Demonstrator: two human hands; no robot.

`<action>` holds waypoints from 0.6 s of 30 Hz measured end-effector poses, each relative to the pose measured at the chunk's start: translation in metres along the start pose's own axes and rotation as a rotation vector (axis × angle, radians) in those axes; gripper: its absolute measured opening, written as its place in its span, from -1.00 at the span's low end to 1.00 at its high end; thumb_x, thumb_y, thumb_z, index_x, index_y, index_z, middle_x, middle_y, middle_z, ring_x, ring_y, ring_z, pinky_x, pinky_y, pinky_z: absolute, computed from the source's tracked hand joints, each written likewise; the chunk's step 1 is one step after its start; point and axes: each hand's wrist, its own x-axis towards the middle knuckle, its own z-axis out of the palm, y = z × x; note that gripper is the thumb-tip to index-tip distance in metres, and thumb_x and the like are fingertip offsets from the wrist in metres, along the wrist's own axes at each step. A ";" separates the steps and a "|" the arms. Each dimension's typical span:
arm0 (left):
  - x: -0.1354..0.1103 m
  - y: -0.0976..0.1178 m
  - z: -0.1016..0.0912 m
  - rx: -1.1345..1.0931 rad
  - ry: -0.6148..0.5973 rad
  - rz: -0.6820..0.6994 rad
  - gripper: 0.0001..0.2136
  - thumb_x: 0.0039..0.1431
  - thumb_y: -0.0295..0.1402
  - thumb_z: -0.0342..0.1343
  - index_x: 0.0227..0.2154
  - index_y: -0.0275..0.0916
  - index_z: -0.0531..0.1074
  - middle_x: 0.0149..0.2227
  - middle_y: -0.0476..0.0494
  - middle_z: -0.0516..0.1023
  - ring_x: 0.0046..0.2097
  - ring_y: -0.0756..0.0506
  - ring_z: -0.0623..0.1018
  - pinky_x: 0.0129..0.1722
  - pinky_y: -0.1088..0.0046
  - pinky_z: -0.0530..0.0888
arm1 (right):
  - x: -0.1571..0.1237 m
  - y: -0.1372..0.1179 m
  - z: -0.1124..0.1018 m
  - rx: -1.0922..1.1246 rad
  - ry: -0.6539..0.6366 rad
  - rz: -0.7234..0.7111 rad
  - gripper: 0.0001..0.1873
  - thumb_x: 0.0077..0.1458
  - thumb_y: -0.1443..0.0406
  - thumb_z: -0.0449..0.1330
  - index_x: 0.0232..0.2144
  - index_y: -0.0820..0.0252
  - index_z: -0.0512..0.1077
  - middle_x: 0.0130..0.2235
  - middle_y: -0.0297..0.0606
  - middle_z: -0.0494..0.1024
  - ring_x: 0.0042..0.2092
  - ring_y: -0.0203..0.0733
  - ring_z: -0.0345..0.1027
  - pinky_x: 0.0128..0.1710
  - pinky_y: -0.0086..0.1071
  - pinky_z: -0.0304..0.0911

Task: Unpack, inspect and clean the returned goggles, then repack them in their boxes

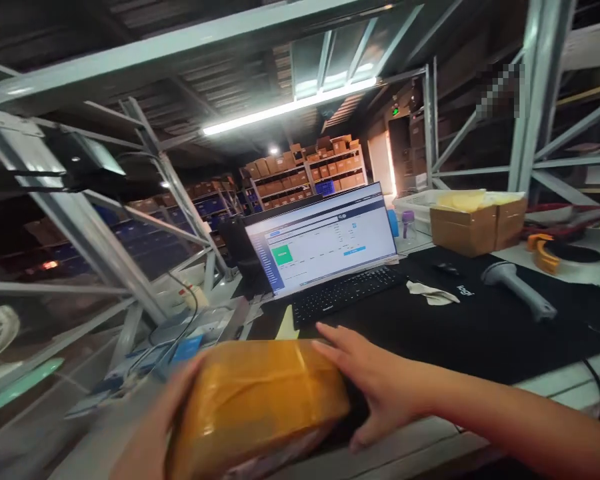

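A yellow-brown taped parcel (260, 400) sits low in the head view, near the front edge of the desk. My left hand (153, 433) is pressed against its left side, with the fingers partly hidden behind it. On the parcel's right end lies my right hand (375, 383), fingers stretched along the top and thumb down the side. Both hands hold the parcel between them. Just beyond it are a black keyboard (347, 293) and a lit monitor (323, 237).
A black desk mat (460, 327) carries a grey handheld scanner (517, 287) and a crumpled cloth (433, 292). A cardboard box (475, 223) and an orange tape dispenser (543, 252) stand at the right. Metal rack frames (95, 247) rise on both sides. Stacked shelves fill the background.
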 end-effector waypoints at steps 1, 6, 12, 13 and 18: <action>0.017 0.008 0.013 0.008 -0.061 0.052 0.04 -0.47 -0.10 0.50 0.25 0.19 0.28 0.24 -0.04 0.45 0.17 -0.53 0.47 0.17 -0.19 0.46 | 0.011 0.008 0.005 0.007 -0.022 -0.019 0.50 -0.34 -0.02 0.52 0.47 0.26 -0.19 0.45 0.25 -0.14 0.43 0.45 -0.26 0.37 0.26 -0.23; 0.096 0.029 0.058 -0.164 -0.227 0.056 0.05 -0.45 -0.07 0.48 0.28 0.00 0.29 0.26 -0.23 0.42 0.24 -0.53 0.41 0.27 -0.20 0.31 | 0.011 0.045 0.021 0.216 0.158 0.176 0.67 -0.55 0.01 0.56 0.47 0.16 -0.29 0.36 0.12 0.08 0.35 0.29 0.01 0.36 0.12 -0.10; 0.125 -0.017 0.109 -0.544 -0.053 -0.115 0.01 -0.10 0.29 0.21 0.37 0.01 0.02 0.38 -0.31 0.21 0.41 -0.45 0.16 0.35 -0.22 0.14 | -0.015 0.054 0.009 0.780 0.528 0.489 0.52 -0.38 0.06 0.54 0.45 0.13 -0.27 0.31 0.06 0.21 0.29 0.21 0.19 0.32 0.08 0.02; 0.118 -0.022 0.124 -0.602 -0.075 -0.181 0.07 -0.17 0.36 0.20 0.38 0.02 -0.02 0.38 -0.35 0.20 0.40 -0.50 0.17 0.30 -0.28 0.19 | -0.016 0.055 0.007 0.902 0.568 0.472 0.48 -0.35 0.03 0.53 0.44 0.16 -0.24 0.28 0.06 0.26 0.26 0.21 0.24 0.30 0.07 0.07; 0.075 0.005 0.189 -0.950 -0.412 -0.272 0.08 -0.21 0.27 0.32 0.35 -0.02 0.04 0.35 -0.32 0.27 0.32 -0.48 0.33 0.22 -0.12 0.38 | -0.019 0.062 0.019 1.166 0.593 0.388 0.07 -0.06 0.00 0.39 0.36 0.15 0.00 0.25 -0.02 0.38 0.25 0.15 0.28 0.30 0.03 0.10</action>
